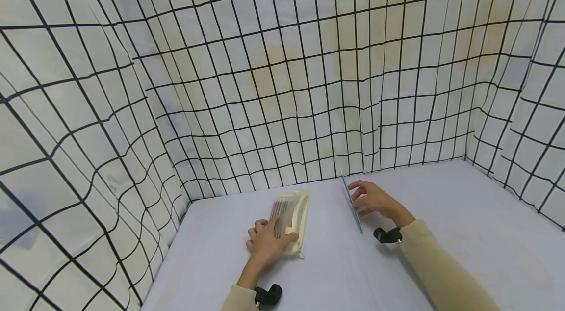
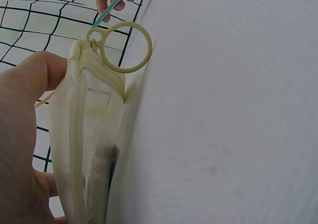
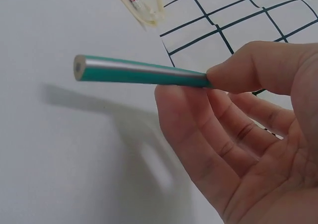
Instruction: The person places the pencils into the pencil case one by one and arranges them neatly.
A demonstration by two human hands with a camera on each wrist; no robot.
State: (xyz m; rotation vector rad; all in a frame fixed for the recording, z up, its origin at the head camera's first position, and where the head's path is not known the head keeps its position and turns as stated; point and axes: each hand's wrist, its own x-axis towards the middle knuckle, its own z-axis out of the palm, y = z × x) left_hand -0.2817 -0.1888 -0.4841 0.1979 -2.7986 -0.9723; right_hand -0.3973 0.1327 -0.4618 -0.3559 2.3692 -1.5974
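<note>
A pale yellow see-through mesh pencil case (image 1: 291, 205) lies on the table, several slim pens or pencils (image 1: 279, 207) showing inside. My left hand (image 1: 268, 242) grips it by its near part, thumb on the zipper side and fingers toward the left edge. The left wrist view shows the case from its end, with a round zipper ring (image 2: 148, 37) in front. To the right, my right hand (image 1: 376, 200) pinches a teal green pencil (image 3: 129, 72) between thumb and fingers. The pencil's flat end points toward me, above its shadow on the table.
A white table (image 1: 335, 272) spreads under both hands. White walls with a black grid (image 1: 273, 80) stand behind it and on both sides. Each wrist wears a small black device, one on the left (image 1: 268, 295) and one on the right (image 1: 387, 235).
</note>
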